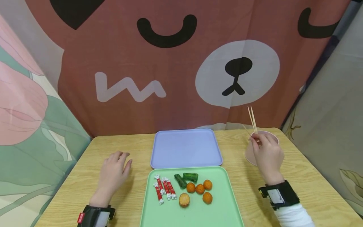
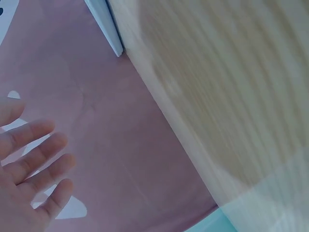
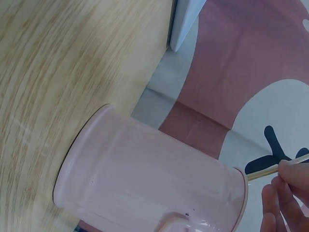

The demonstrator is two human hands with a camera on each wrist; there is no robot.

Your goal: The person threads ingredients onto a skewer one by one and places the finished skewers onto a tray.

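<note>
The green tray (image 1: 195,217) lay foremost. At the mouth of the pink cup (image 1: 250,155), the right hand (image 1: 267,154) pinched thin wooden skewers (image 1: 254,124) – probably light, stiff, snappable, best taken mid-shaft; the left hand (image 1: 113,171), fingers relaxed, held nothing.

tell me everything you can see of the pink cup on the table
The pink cup is pale, smooth and glossy, perhaps enamel or ceramic, with a darker rim line and small dark specks; part of a handle-like bulge shows on its side. It stands upright on the table, right of the purple-blue tray. Thin pale sticks, pinched by the right hand, rise from its mouth. Its inside is mostly hidden.
</note>
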